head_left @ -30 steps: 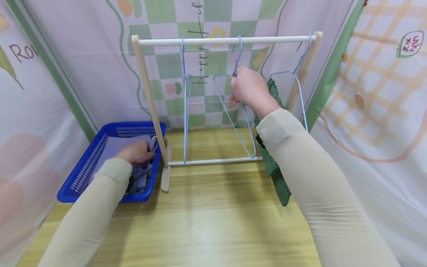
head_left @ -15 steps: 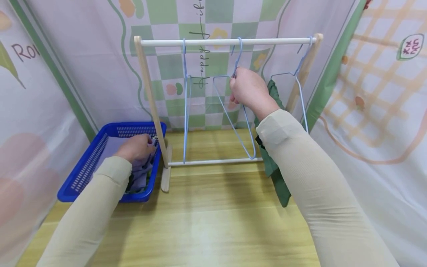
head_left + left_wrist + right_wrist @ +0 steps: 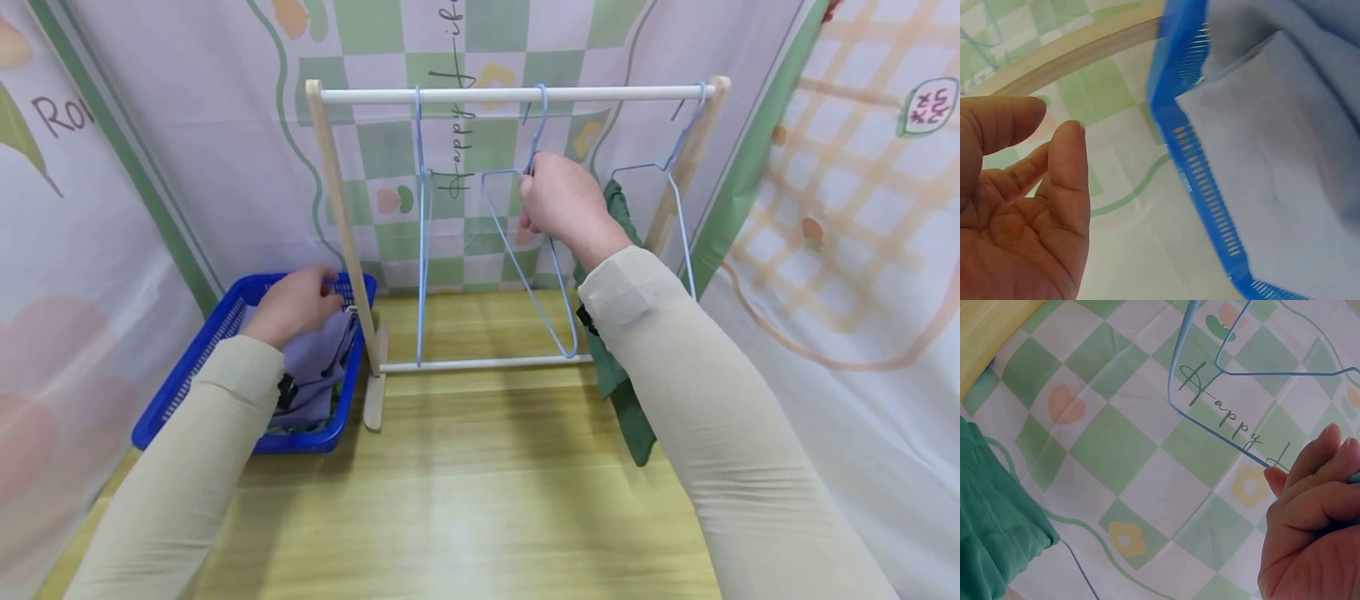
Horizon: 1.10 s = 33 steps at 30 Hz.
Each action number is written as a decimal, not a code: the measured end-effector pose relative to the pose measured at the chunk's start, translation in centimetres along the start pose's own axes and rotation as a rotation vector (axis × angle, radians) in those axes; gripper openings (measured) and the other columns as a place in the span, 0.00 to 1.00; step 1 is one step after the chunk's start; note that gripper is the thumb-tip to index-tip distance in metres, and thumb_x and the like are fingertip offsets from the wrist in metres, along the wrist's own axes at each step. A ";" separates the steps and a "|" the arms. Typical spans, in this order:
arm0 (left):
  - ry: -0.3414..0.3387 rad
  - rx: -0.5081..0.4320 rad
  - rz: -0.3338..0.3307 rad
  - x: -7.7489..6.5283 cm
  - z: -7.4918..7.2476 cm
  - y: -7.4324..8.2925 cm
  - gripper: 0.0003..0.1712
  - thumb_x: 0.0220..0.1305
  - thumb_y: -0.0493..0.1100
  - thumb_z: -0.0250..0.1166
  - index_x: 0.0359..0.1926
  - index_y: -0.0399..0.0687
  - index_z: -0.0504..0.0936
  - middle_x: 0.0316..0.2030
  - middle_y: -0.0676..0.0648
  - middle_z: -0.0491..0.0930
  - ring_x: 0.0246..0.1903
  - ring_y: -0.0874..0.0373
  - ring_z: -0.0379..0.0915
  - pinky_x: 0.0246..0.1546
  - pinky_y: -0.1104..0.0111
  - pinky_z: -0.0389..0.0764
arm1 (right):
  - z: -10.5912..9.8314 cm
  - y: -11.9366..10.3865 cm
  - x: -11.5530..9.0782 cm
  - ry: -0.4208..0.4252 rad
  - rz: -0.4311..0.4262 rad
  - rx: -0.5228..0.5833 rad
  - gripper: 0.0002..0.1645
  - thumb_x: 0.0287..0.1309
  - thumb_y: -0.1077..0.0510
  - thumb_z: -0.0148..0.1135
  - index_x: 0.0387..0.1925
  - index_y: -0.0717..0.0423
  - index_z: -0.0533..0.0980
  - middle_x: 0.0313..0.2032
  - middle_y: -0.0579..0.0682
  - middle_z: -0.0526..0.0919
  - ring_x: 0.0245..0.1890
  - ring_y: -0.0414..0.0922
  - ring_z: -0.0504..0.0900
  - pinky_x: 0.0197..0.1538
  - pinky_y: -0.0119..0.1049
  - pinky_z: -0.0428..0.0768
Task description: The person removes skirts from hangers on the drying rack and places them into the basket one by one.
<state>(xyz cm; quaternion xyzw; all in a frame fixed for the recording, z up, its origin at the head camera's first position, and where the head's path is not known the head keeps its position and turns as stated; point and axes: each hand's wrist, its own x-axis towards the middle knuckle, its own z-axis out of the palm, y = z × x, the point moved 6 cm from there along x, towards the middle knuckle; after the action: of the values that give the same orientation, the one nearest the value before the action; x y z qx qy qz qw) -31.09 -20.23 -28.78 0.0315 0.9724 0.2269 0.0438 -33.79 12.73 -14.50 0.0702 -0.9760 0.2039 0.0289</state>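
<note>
My left hand (image 3: 294, 305) hovers over the blue basket (image 3: 311, 441) at the left. The left wrist view shows its thumb and fingers apart, holding nothing, beside the basket's wall. Folded lilac cloth (image 3: 313, 375) lies in the basket under that hand. My right hand (image 3: 564, 200) grips a blue wire hanger (image 3: 543, 110) just below its hook. That hanger's hook is over the top bar (image 3: 480, 95) of the rack, its frame bare and turned at an angle. The right wrist view shows curled fingers (image 3: 1313, 506) at the hanger's neck, which they partly hide.
A second bare hanger (image 3: 422, 250) hangs toward the left of the rack. On the right-hand hanger (image 3: 679, 200) hangs a green garment (image 3: 632, 417), partly behind my right forearm. The rack's wooden post (image 3: 341, 208) stands close by the basket. Printed cloth walls surround the wooden table (image 3: 465, 500).
My left hand has come up and back from the cloth near the basket's right side, its fingers now apart from it. The right hand stays on the middle hanger.
</note>
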 end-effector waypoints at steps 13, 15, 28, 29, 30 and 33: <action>0.220 -0.169 0.034 -1.1 -3.7 2.0 0.32 0.83 0.52 0.42 0.78 0.42 0.62 0.69 0.32 0.72 0.49 0.39 0.78 0.45 0.49 0.80 | 0.0 0.3 0.1 -0.005 0.004 -0.001 0.20 0.80 0.53 0.34 0.54 0.57 0.73 0.38 0.50 0.89 0.39 0.49 0.85 0.44 0.42 0.75; 0.261 -0.210 0.048 -1.3 -4.1 2.2 0.34 0.84 0.56 0.39 0.78 0.42 0.61 0.67 0.32 0.74 0.48 0.39 0.79 0.46 0.48 0.80 | 0.0 0.3 0.1 -0.007 0.005 0.000 0.20 0.80 0.53 0.34 0.54 0.57 0.73 0.38 0.50 0.88 0.39 0.49 0.85 0.44 0.42 0.75; 0.482 -0.274 0.175 -1.9 -5.7 4.3 0.41 0.82 0.67 0.38 0.77 0.43 0.66 0.68 0.35 0.76 0.66 0.37 0.73 0.64 0.41 0.73 | 0.0 0.2 0.1 0.001 -0.003 -0.006 0.21 0.81 0.53 0.35 0.54 0.57 0.73 0.37 0.50 0.89 0.38 0.48 0.85 0.44 0.43 0.75; 0.483 -0.278 0.180 -1.8 -5.6 4.5 0.41 0.82 0.67 0.39 0.77 0.44 0.66 0.68 0.36 0.76 0.65 0.37 0.73 0.64 0.42 0.74 | 0.0 0.2 0.1 0.003 -0.002 -0.005 0.20 0.81 0.53 0.35 0.54 0.57 0.73 0.37 0.50 0.89 0.37 0.48 0.85 0.44 0.43 0.75; 0.483 -0.280 0.182 -1.8 -5.6 4.6 0.41 0.81 0.67 0.40 0.77 0.44 0.66 0.68 0.36 0.76 0.65 0.37 0.73 0.64 0.42 0.74 | 0.0 0.2 0.2 0.004 -0.002 -0.003 0.20 0.81 0.53 0.35 0.53 0.57 0.73 0.37 0.50 0.89 0.37 0.48 0.85 0.44 0.42 0.75; 0.471 -0.287 0.181 -1.6 -5.4 4.9 0.41 0.81 0.68 0.42 0.78 0.46 0.64 0.69 0.37 0.74 0.64 0.38 0.75 0.63 0.43 0.75 | 0.0 0.2 0.2 0.006 -0.002 0.000 0.20 0.80 0.54 0.35 0.53 0.57 0.73 0.37 0.51 0.89 0.37 0.48 0.86 0.44 0.42 0.75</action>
<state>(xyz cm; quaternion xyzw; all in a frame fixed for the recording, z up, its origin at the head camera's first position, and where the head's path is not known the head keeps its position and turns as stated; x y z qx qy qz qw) -29.86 -18.35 -21.71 0.0583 0.9070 0.3661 -0.1997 -33.99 12.87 -14.59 0.0707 -0.9759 0.2040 0.0319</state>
